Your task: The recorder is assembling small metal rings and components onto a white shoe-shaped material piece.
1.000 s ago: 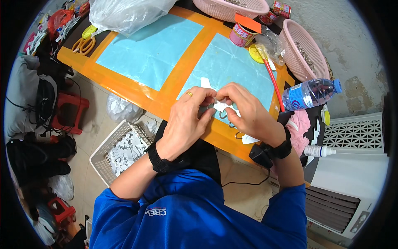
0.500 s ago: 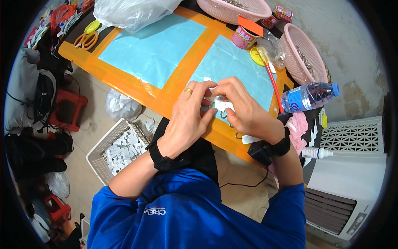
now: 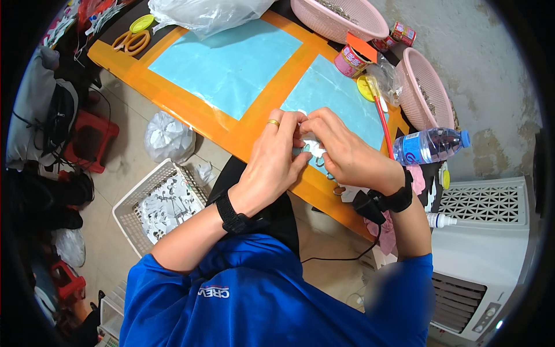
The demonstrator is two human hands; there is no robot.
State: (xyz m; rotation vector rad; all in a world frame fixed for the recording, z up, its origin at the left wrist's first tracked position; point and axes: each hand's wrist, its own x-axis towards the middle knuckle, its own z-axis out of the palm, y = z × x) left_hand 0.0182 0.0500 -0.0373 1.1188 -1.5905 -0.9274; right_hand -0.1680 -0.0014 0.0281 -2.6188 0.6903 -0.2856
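Note:
Over the near edge of the table my left hand and my right hand meet, fingertips bent and pinched together. Between them is a small glossy white piece, partly covered by my fingers, so its exact kind is hidden. A metal ring shows just below it; I cannot tell whether the two are joined. Under my right wrist another metal ring lies beside a flat white piece at the table edge.
The orange-and-blue table bears a water bottle, a red stick-handled brush, a pink-labelled can, scissors and a plastic bag. Pink baskets stand at the far right. A white basket of small parts sits low left.
The whole view has shifted slightly. Both hands stay together around the white piece, with its exposed part and the nearby ring at a slightly different angle.

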